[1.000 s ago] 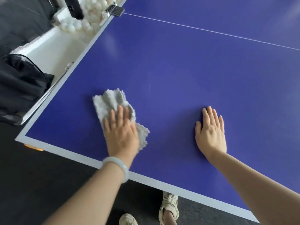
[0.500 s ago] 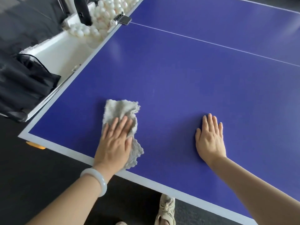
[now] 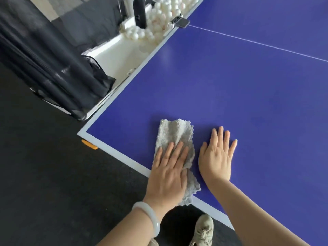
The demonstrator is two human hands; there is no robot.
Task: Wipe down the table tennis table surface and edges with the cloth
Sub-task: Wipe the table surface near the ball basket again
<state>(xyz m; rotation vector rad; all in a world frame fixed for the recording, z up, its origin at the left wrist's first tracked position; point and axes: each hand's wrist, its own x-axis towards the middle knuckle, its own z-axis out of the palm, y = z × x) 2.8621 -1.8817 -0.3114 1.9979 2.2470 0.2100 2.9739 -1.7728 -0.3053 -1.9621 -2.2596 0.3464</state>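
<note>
While under left hand [image 3: 168, 176], cloth [image 3: 174, 132] lengthwise up table [image 3: 230, 86]

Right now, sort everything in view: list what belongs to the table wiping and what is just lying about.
Belongs to the job:
cloth, pressed flat under the left hand
table tennis table
right hand, flat on the blue top

Just lying about:
white balls in the white tray
black fabric
net clamp at the table's edge

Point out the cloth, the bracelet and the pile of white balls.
cloth [image 3: 174, 133]: head view, on its bare upper half.
bracelet [image 3: 153, 220]: head view, on the middle of the visible band.
pile of white balls [image 3: 136, 33]: head view, on balls at the pile's near end.
</note>
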